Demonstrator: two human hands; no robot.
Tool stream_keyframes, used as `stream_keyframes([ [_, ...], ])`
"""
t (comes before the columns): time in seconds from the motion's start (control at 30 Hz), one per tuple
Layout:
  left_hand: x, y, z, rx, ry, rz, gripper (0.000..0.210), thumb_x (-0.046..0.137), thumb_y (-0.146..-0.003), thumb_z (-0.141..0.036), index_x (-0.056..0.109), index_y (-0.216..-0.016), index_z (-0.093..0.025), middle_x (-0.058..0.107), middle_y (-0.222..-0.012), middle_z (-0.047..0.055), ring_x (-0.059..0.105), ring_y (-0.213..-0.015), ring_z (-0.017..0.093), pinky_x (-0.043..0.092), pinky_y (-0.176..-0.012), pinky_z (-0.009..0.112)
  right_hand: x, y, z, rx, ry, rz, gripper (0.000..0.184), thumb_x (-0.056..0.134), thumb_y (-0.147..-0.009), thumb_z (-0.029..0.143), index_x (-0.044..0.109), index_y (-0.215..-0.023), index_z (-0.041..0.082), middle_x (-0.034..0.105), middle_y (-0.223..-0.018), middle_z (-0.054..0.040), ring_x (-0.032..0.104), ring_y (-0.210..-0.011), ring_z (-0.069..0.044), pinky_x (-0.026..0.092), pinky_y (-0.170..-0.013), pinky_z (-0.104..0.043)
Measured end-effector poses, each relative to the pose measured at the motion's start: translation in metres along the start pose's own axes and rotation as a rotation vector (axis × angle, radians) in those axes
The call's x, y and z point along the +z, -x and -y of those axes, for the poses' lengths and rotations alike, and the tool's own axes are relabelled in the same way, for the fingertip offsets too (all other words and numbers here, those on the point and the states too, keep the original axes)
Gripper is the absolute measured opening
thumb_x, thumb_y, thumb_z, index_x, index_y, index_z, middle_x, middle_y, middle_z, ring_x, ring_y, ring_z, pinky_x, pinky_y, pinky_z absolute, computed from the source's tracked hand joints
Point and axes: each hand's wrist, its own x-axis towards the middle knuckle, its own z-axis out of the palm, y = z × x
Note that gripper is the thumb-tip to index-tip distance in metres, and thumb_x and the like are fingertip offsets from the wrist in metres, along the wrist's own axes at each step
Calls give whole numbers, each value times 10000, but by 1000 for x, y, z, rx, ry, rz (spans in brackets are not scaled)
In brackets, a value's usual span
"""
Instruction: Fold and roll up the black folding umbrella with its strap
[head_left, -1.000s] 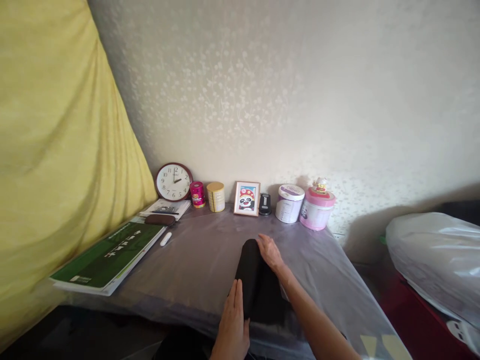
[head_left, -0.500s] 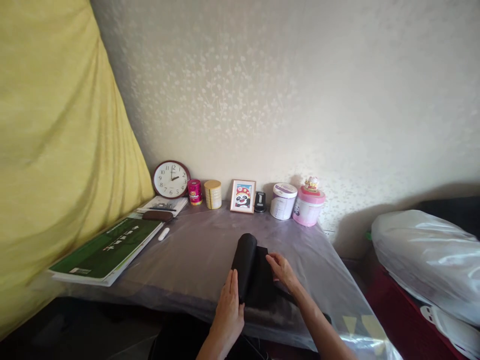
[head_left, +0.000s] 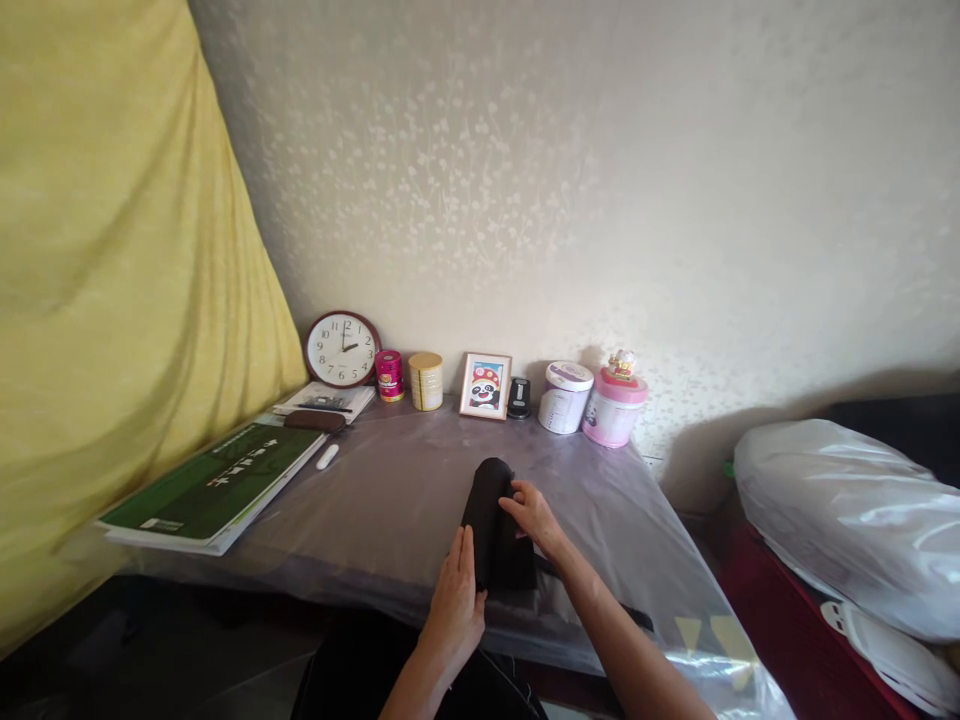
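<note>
A black rolled bundle (head_left: 489, 515), which looks like fabric, lies at the table's front, its long side pointing away from me. A loose black flap lies along its right side. My left hand (head_left: 456, 600) grips the near left side, with straight fingers along the roll and the thumb at its near end. The fingers of my right hand (head_left: 529, 515) are bent and pinch the upper right edge of the flap. Part of the flap is hidden behind that hand. A dark strap end (head_left: 637, 617) shows beyond my right forearm.
Against the wall stand a clock (head_left: 343, 349), a pink tin (head_left: 389, 376), a yellow-lidded canister (head_left: 426, 382), a panda picture frame (head_left: 486, 386) and two tubs (head_left: 566, 398). A green book (head_left: 217, 480) lies left. A plastic-wrapped bundle (head_left: 847, 520) sits right, off the table.
My right hand has moved left and slightly away from me, bringing the flap's edge in against the roll. The flap spreads less to the right. My left hand keeps its hold.
</note>
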Motion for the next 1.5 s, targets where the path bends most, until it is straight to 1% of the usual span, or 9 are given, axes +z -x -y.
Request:
stream_keyframes([
  [0.5, -2, 2, 2, -9, -21, -11, 725, 381, -713, -129, 117, -1386, -81, 198, -1477, 133, 191, -1359, 199, 231, -1102, 362, 34, -3, 8, -20, 33, -2, 383, 527, -767, 164, 467, -1145, 150, 564, -682, 43, 512, -380, -56, 470, -350, -173],
  [0.67, -9, 6, -3, 27, 37, -33, 798, 387, -731, -120, -44, -1402, -148, 168, -1489, 98, 228, -1348, 188, 281, -1077, 341, 39, -2, 6, -146, 109, 13, 294, 497, -800, 204, 517, -1091, 165, 606, -682, 30, 536, -419, -62, 446, -396, -161],
  [0.83, -15, 9, -9, 68, -20, -39, 805, 370, -745, -92, -83, -1400, -210, 122, -1502, 64, 175, -1364, 182, 263, -1084, 350, 43, -3, 6, -297, 183, 61, 207, 465, -816, 198, 561, -999, 193, 648, -679, 36, 548, -464, -70, 439, -505, -183],
  [0.97, -16, 9, -9, 37, -157, 12, 766, 403, -742, -112, 44, -1408, -227, 203, -1472, 97, 236, -1346, 235, 304, -1055, 383, 43, -2, 9, -394, 258, 59, 188, 472, -800, 170, 582, -951, 192, 666, -666, 26, 610, -613, -111, 444, -613, -211],
  [1.1, -12, 8, -4, 10, -184, 21, 683, 361, -764, -126, 116, -1401, -149, 327, -1389, 148, 274, -1328, 230, 305, -1054, 380, 39, 6, 8, -492, 270, 83, 198, 447, -831, 176, 596, -959, 203, 672, -698, 18, 619, -658, -121, 456, -645, -225],
  [1.2, -8, 6, 0, 19, -137, 28, 664, 333, -775, -130, 103, -1398, -113, 300, -1401, 160, 250, -1338, 213, 277, -1073, 365, 33, 16, 3, -689, 297, 49, 214, 418, -880, 218, 623, -942, 216, 683, -865, -17, 617, -823, -132, 461, -779, -261],
  [1.3, -5, 5, 4, 7, -116, 39, 678, 337, -765, -130, 94, -1397, -98, 236, -1444, 154, 217, -1351, 210, 231, -1097, 368, 28, 18, -6, -875, 395, 40, 226, 426, -899, 247, 634, -980, 213, 658, -1056, -42, 538, -1069, -159, 384, -955, -327],
  [1.4, -3, 5, 8, -21, -112, 67, 684, 336, -758, -130, 93, -1393, -57, 201, -1465, 160, 186, -1361, 219, 204, -1107, 377, 28, 7, -16, -907, 525, 54, 254, 415, -911, 261, 609, -1070, 227, 621, -1164, -35, 434, -1211, -168, 271, -1050, -393],
  [1.5, 0, 4, 16, -21, -94, 77, 687, 339, -765, -146, 83, -1396, -52, 167, -1482, 145, 155, -1369, 221, 209, -1107, 381, 31, -15, -22, -907, 594, 54, 290, 359, -930, 245, 609, -1077, 239, 628, -1158, -24, 421, -1223, -150, 214, -1071, -406],
])
